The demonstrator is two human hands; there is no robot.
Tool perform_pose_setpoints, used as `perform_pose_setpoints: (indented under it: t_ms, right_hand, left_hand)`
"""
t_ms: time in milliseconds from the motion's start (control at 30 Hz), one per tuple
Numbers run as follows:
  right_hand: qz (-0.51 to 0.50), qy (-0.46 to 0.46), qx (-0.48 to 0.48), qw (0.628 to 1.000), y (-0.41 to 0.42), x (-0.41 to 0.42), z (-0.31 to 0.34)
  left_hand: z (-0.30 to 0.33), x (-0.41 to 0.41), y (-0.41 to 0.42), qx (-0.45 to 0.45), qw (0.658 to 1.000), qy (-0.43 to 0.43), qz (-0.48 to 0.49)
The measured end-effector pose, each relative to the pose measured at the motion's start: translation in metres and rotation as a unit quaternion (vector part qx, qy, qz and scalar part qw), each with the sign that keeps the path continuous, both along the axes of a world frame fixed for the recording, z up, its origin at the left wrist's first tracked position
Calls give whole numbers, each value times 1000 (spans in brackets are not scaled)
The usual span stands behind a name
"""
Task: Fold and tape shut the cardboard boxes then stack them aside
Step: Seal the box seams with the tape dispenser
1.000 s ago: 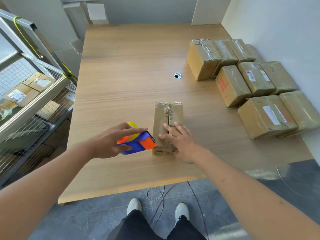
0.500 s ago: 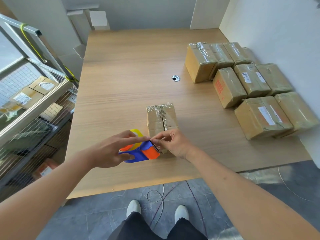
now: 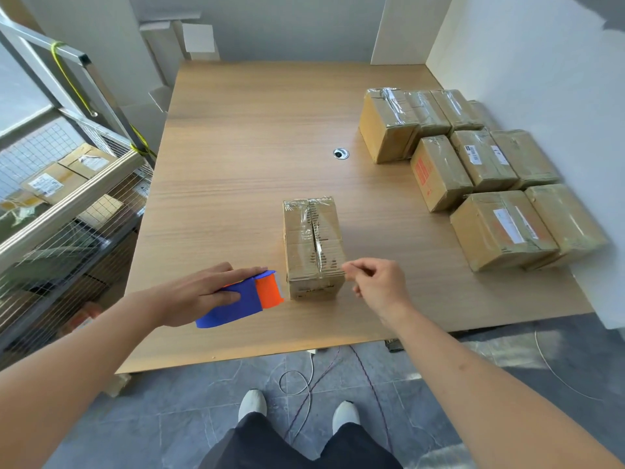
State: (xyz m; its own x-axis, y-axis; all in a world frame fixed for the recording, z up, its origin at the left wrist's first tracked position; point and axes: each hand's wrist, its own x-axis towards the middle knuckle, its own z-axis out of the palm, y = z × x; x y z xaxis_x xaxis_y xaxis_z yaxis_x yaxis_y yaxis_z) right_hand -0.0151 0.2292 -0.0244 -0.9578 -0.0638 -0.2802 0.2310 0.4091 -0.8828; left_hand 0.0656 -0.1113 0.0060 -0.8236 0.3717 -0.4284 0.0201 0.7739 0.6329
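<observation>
Right hand (image 3: 378,282) pinches tape at the cardboard box's (image 3: 313,245) near right corner; left hand (image 3: 199,292) grips the tape dispenser (image 3: 247,297) just left.

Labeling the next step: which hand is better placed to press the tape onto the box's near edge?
Right. The right hand sits at the near right corner of the box, its fingers pinched there, apparently on the tape end. The left hand is occupied gripping the tape dispenser, left of the box.
</observation>
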Motion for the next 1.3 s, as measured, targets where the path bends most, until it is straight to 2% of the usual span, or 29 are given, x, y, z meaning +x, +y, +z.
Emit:
perform_pose_setpoints:
  t_ms: [233,500,567,700,767,833,933,1000,1133,1300]
  right_hand:
    - [-81,22,67,994,13,-5,-22]
    - [-66,-22,89,994,4,-19,-51]
    - [-41,-23,116,992,1,-19,-52]
    - [42,-23,253,966,-15,-21,-37]
    - [51,81,296,950,-28,-20,-29]
    - [144,183,305,924,-47,-17,-29]
    - [277,196,350,873,-63,-14,-49]
    - [284,201,394,850,-64,-16,-63]
    - [280,222,402,843,-64,-19,-70]
    - [280,206,407,845,-67,-18,-66]
  left_hand:
    - [-2,-16,10,-5,1000,-10,17]
    - [-19,-37,13,-67,997,-26,18]
    - [-22,-41,17,-65,997,-26,16]
    - [-27,-43,21,-58,998,-32,15]
    - [-29,-42,21,-49,998,-36,20]
    - [-29,-41,21,-39,998,-40,27]
    - [-34,-37,20,-23,998,-45,31]
    - [-38,-32,12,-1,998,-54,38]
    - [-42,-21,-10,60,993,-81,68]
    - [-48,-25,-13,6,996,-69,49]
